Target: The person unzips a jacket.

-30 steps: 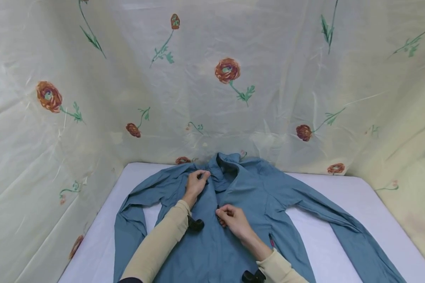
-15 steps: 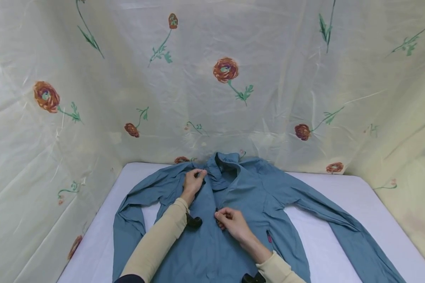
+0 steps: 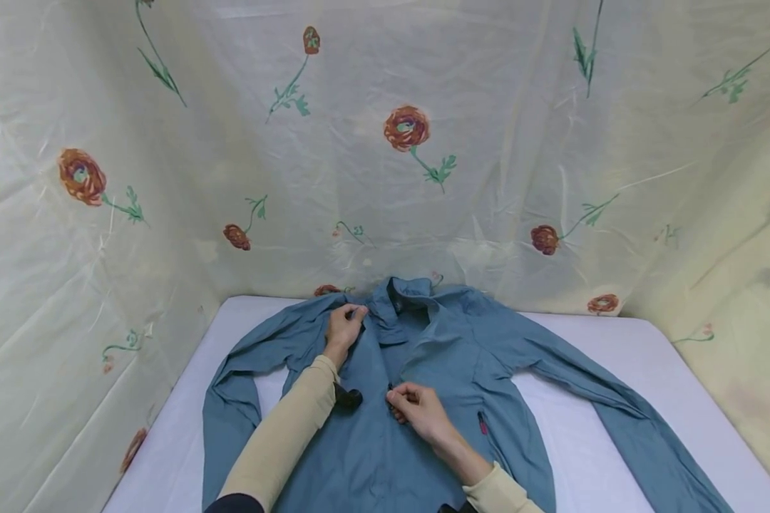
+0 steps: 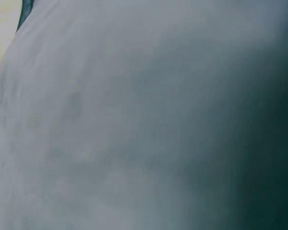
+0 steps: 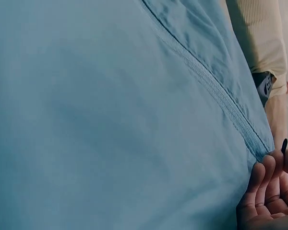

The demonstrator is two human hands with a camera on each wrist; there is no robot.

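And here's the blue jacket [image 3: 353, 456], spread front up on the white-covered bench [image 3: 567, 410], collar [image 3: 417, 286] at twelve o'clock, sleeves [image 3: 635, 431] reaching to about eight and four. The right hand [image 3: 426, 413], near mid-chest, pinches a small dark tab [image 5: 284, 145] — a zip pull, by the look of it. Up at eleven o'clock from there, the left hand [image 3: 344, 329] appears to pinch the front flap [image 3: 368, 356] below the collar; the left wrist view gives only blurred cloth, so the exact grip is hard to call. Now the danger: loose fabric [image 5: 192, 33] lies right alongside the zip tape [image 5: 213, 86], and a fold caught in the teeth could jam it. Slack at the left hand could let the front buckle, and a hard sideways tug from the right could drag the whole jacket askew, light as the cloth looks. A tab that thin could also slip from the pinch. As for containers, there's a side pocket [image 3: 481, 419] with a red tag [image 3: 484, 428] at four o'clock from the right hand — anything inside is hidden — and the neck opening [image 3: 417, 315] at twelve shows darker inner cloth.
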